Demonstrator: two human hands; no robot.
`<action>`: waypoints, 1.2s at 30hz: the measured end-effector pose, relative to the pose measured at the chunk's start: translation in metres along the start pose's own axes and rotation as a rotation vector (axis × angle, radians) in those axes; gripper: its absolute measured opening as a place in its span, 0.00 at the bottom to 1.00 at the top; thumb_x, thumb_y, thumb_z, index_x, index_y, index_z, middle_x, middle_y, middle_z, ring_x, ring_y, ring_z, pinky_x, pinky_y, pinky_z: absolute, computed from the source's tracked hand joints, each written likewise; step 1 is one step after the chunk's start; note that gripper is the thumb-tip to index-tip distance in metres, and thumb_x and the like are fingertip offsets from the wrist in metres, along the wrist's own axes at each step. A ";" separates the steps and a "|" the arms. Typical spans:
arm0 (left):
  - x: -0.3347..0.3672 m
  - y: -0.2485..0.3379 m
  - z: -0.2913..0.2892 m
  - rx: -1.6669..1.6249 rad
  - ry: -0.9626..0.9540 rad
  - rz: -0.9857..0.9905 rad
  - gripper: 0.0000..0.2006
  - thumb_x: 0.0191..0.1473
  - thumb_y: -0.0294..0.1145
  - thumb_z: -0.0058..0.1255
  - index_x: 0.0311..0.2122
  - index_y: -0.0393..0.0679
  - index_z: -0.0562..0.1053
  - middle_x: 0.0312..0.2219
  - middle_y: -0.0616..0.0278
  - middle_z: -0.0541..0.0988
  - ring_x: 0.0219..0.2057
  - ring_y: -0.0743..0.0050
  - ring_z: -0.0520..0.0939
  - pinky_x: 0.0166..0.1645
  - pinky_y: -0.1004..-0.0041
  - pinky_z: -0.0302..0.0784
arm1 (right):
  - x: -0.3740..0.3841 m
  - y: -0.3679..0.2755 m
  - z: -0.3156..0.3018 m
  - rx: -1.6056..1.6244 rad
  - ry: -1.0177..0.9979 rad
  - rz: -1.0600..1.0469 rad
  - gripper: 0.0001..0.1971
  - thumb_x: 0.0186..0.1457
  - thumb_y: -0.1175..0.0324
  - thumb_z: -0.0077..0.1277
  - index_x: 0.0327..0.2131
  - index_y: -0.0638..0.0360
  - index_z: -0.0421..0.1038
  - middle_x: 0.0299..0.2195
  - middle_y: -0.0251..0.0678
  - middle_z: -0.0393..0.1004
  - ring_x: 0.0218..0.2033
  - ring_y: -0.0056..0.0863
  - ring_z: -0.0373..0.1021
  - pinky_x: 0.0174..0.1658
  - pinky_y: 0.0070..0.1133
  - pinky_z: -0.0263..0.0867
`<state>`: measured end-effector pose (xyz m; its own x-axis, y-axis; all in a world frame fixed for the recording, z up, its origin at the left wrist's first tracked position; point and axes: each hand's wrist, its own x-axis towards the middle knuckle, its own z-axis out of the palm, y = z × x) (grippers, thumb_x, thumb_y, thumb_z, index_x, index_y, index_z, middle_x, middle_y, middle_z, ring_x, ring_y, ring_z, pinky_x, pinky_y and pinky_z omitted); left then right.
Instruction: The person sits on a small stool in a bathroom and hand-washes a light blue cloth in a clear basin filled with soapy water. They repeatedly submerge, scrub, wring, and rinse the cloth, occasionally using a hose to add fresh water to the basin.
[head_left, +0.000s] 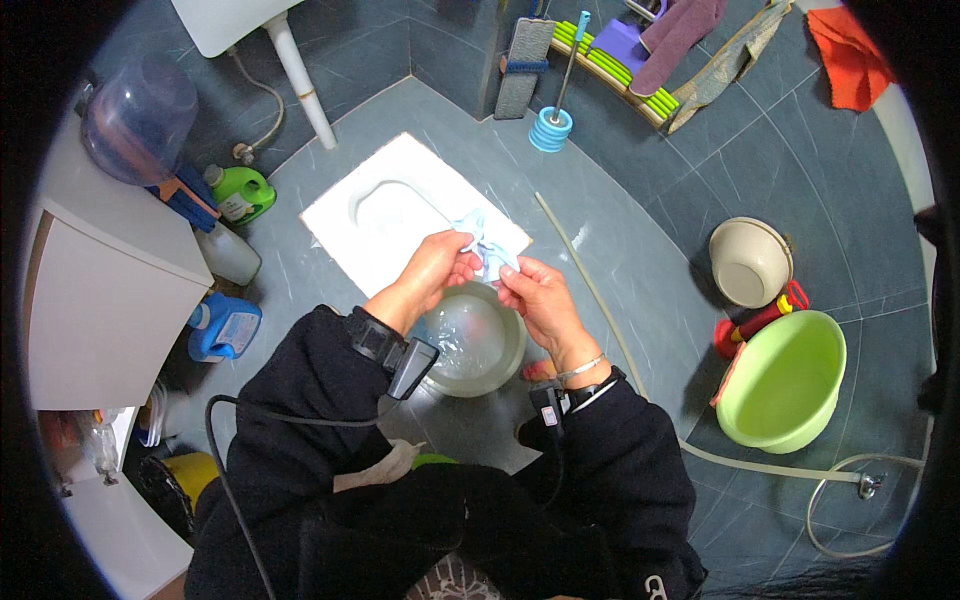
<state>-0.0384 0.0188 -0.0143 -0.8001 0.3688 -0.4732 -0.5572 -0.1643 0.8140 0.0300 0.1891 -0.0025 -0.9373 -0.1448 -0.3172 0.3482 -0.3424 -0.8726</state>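
A small light-blue cloth [487,243], crumpled so that I cannot tell its exact kind, is pinched between both my hands. My left hand [432,272] grips its left side with bent fingers. On its lower right side, my right hand [543,300] holds it between thumb and fingers. Directly beneath my hands stands a pale round basin [516,350] with cloudy water [462,340] in it. The cloth is above the basin's far rim. Beyond it, a white squat toilet [340,210] is set in the grey floor.
A pale hose [590,285] runs along the floor to a wall tap [868,486]. At right are a green basin [785,385] and a beige bucket [750,265]. Green [240,195] and blue [226,328] bottles stand beside the left cabinet [110,310]. A blue-based brush [551,130] stands at the back.
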 end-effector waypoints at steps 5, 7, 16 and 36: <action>-0.002 -0.004 0.004 0.421 0.323 0.495 0.09 0.51 0.31 0.52 0.33 0.43 0.65 0.21 0.70 0.70 0.22 0.87 0.67 0.26 0.84 0.64 | 0.008 0.003 0.004 0.000 0.054 -0.090 0.05 0.54 0.69 0.49 0.31 0.60 0.71 0.24 0.26 0.70 0.23 0.12 0.62 0.28 0.11 0.59; -0.006 -0.006 0.004 0.385 0.259 0.667 0.10 0.49 0.26 0.55 0.36 0.41 0.68 0.25 0.70 0.71 0.26 0.89 0.69 0.29 0.86 0.65 | 0.012 0.006 0.005 -0.022 0.089 -0.119 0.06 0.54 0.68 0.49 0.30 0.59 0.71 0.23 0.25 0.69 0.22 0.12 0.61 0.27 0.11 0.58; -0.018 -0.006 0.007 0.304 -0.114 0.345 0.09 0.50 0.30 0.53 0.34 0.36 0.76 0.28 0.63 0.79 0.28 0.83 0.75 0.32 0.82 0.70 | 0.020 0.015 0.009 0.007 0.116 -0.150 0.07 0.55 0.65 0.50 0.29 0.58 0.69 0.23 0.25 0.69 0.23 0.12 0.61 0.27 0.10 0.59; -0.016 -0.009 0.003 -0.018 -0.150 0.172 0.09 0.50 0.29 0.49 0.35 0.36 0.70 0.30 0.60 0.76 0.32 0.72 0.76 0.38 0.73 0.71 | 0.026 0.013 0.000 0.217 0.269 -0.155 0.06 0.49 0.80 0.42 0.32 0.59 0.62 0.29 0.33 0.68 0.25 0.23 0.68 0.27 0.16 0.66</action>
<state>-0.0195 0.0169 -0.0134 -0.8423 0.4653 -0.2720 -0.4206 -0.2521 0.8715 0.0106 0.1808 -0.0224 -0.9403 0.1629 -0.2989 0.1707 -0.5339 -0.8281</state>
